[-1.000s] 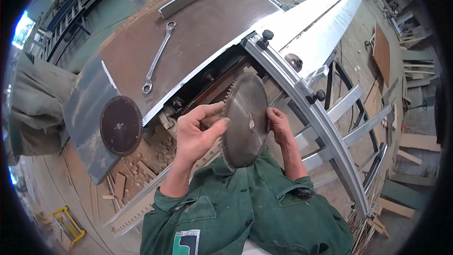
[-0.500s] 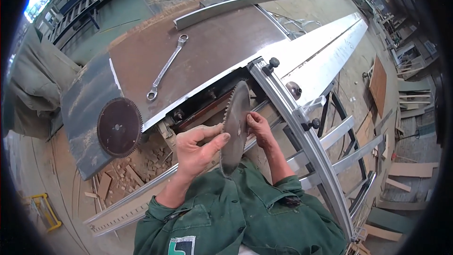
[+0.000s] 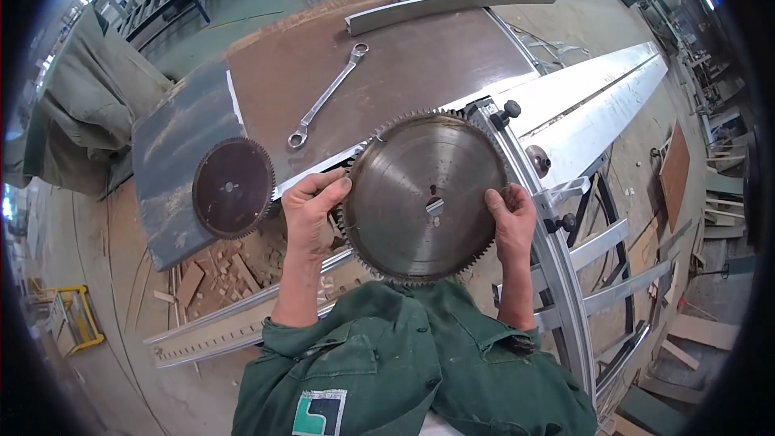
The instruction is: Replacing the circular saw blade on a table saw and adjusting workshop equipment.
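From my remote post I see the left hand (image 3: 309, 208) pinching the left rim of the grey saw blade (image 3: 395, 202); the right hand (image 3: 514, 220) grips its right edge; I find it raised by the desk (image 3: 436, 56), where a wrench (image 3: 329, 95) lies.

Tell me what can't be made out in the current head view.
All in the head view:
Held saw blade: its far face, turned away from the camera.
Right hand: ends of its fingers, hidden behind the blade.
Machine parts behind the blade: covered by it.
Dark blade at left: underside, facing down.
Yellow frame, lower left: details too small and blurred.
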